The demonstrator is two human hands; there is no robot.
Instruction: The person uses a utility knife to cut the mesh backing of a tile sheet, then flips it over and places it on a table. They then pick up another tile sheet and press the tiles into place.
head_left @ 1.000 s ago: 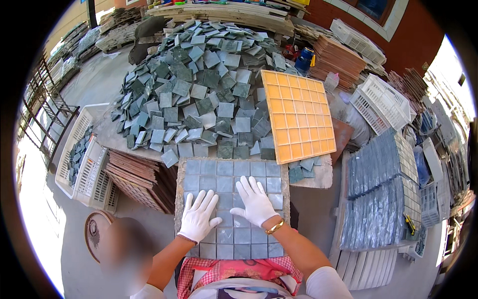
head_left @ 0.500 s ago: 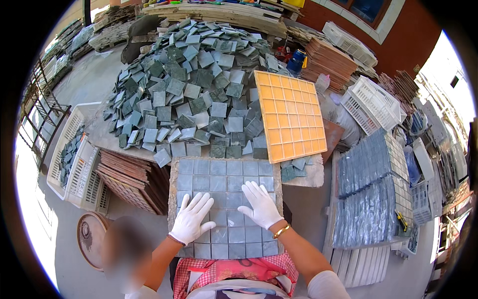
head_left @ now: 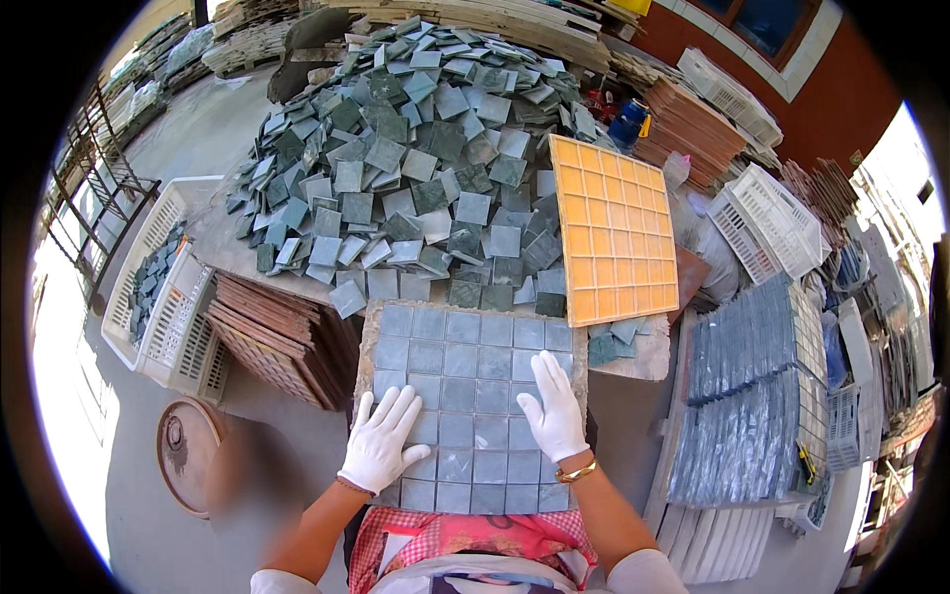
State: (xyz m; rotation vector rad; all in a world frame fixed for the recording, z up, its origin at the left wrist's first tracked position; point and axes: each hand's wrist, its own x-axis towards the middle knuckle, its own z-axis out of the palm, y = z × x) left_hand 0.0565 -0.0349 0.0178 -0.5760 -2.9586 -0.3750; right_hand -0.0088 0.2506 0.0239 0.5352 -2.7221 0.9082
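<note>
A board of square grey-blue stone tiles (head_left: 459, 394), set in even rows, lies in front of me. My left hand (head_left: 382, 436), in a white glove, rests on its lower left part with fingers spread and thumb out. On the right side of the same board lies my right hand (head_left: 556, 411), also gloved, its fingers stretched forward and the thumb apart. Neither hand holds anything. Beyond the board a large heap of loose square stone tiles (head_left: 420, 163) covers the worktable. A yellow grid frame (head_left: 616, 233) leans on the heap at the right.
White plastic crates (head_left: 183, 327) stand at the left, holding small tiles. Beside them is a stack of brown grid boards (head_left: 282, 337). At the right sit stacked tile sheets (head_left: 737, 386) and more white crates (head_left: 762, 223). A round brown lid-like disc (head_left: 186, 480) is at lower left.
My right hand has shifted toward the board's right edge and turned more upright. My left hand stays on the lower left. The whole view has shifted slightly.
</note>
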